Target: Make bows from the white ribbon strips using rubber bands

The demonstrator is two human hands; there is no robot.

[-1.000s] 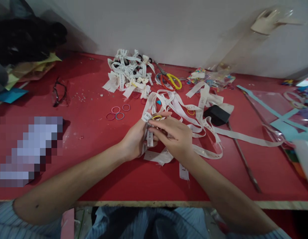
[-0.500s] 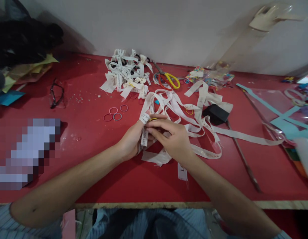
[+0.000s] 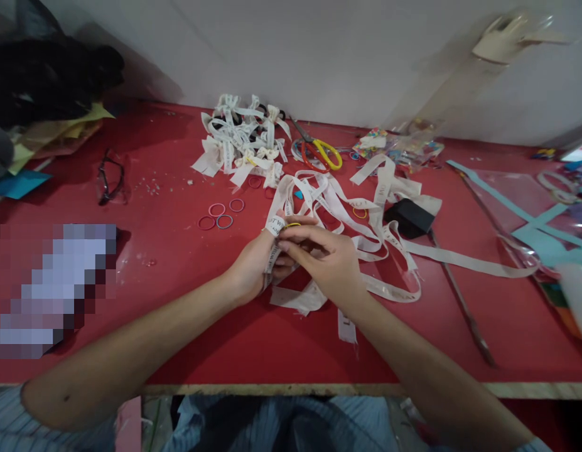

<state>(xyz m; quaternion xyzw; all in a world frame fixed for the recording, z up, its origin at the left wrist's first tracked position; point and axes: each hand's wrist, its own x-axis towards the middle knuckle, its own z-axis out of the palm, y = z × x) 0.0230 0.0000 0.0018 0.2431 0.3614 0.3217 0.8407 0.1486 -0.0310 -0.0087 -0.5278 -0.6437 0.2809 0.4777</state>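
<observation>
**Ribbon looped at the left thumb, right fingertips meeting it from the side**

We see the printed ribbon (image 3: pixel 275 226) up at the left hand (image 3: pixel 250 270), wrapped around the end of the thumb, with a strip running down from the loop towards the person's body. That strip's long axis follows the left palm and lies across the direction in which the right hand (image 3: pixel 335 260) points. The left hand is the nearer of the two, since it bears the loop itself; the right comes in from the person's right, its fingertips just at the loop's lower right edge.

We find the left fingers curled and holding the ribbon. The right thumb and index finger are narrow, tips nearly together; we cannot tell whether ribbon, band or both sit between them, as the tips cover that spot.

A yellow band (image 3: pixel 294 224) shows just above the right index finger, on the far side from the person. Beyond both hands and to their right, we see loose ribbon (image 3: pixel 382 188) lying in loops on the red table (image 3: pixel 168 245), with scissors (image 3: pixel 311 138) farther back.
</observation>
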